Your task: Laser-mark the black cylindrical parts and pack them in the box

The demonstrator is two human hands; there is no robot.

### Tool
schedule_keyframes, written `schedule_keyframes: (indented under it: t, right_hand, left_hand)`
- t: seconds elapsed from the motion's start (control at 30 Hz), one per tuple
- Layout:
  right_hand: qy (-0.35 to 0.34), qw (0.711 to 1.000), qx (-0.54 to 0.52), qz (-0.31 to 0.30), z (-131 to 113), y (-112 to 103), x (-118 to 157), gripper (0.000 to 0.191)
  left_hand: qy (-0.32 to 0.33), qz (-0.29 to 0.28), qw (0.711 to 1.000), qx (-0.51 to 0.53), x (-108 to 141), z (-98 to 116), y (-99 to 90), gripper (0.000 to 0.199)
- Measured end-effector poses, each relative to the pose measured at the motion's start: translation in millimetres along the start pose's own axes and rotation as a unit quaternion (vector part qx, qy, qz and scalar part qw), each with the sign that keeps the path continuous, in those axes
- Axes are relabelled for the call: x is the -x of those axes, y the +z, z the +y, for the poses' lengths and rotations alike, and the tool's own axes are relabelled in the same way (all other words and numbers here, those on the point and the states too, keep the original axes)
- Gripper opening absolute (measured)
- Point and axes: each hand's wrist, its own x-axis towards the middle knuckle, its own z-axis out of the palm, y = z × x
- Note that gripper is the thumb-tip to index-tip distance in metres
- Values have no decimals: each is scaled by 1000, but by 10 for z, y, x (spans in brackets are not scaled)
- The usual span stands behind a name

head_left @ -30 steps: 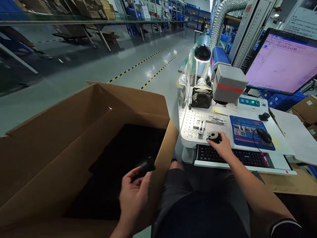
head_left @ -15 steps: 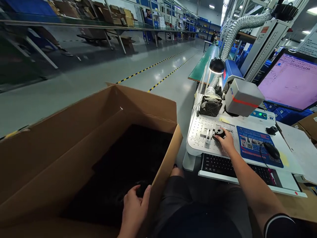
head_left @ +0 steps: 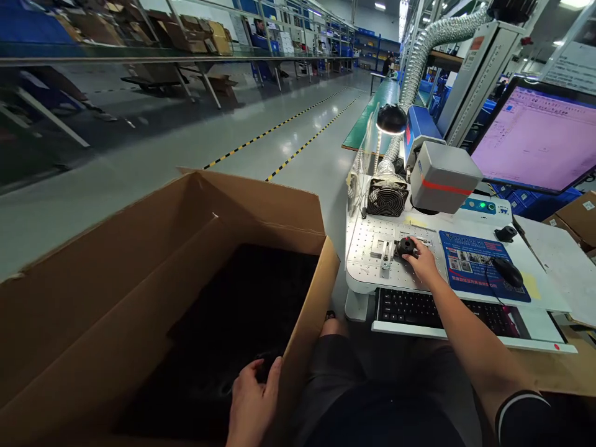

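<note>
My right hand (head_left: 423, 263) grips a round black part (head_left: 406, 246) at the metal fixture (head_left: 386, 253) on the white perforated plate, under the grey machine head (head_left: 444, 177). A small red spot shows on the part's top. My left hand (head_left: 254, 397) is inside the cardboard box (head_left: 305, 310), near its right wall, with thumb and fingers curled round a black object (head_left: 264, 369) that is mostly hidden. Dark contents (head_left: 242, 298) fill the lower part of the box; single pieces cannot be made out.
Right of the plate are a blue mat (head_left: 479, 264), a mouse (head_left: 507, 272), another black part (head_left: 505, 233) and a monitor (head_left: 540, 133). A keyboard (head_left: 410, 307) sits below. A fan (head_left: 387, 200) and lamp (head_left: 392, 118) stand behind the plate.
The view has shifted slightly. My right hand still holds the black part at the fixture, where a red spot now shows on its top. My left hand remains in the box.
</note>
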Motion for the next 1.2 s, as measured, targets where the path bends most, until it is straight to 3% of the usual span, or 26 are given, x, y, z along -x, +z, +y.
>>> schedule_keyframes:
  t: [0.2, 0.43, 0.6, 0.83, 1.2]
  right_hand:
    - [-1, 998, -44, 33, -43, 75, -17, 69]
    - [-2, 997, -43, 60, -70, 134, 45, 57]
    - [4, 997, -43, 56, -67, 144, 64, 58]
    - [47, 993, 70, 81, -159, 114, 185, 60]
    - [61, 992, 95, 56, -254, 213, 208, 53]
  left_hand:
    - [-1, 5, 1000, -8, -33, -25, 30, 86]
    - [-6, -3, 1000, -8, -98, -132, 74, 91]
    - [-17, 2, 999, -29, -88, -70, 56, 93]
    - [-32, -11, 999, -27, -34, 54, -13, 88]
    - [-39, -8, 999, -32, 19, 40, -26, 96]
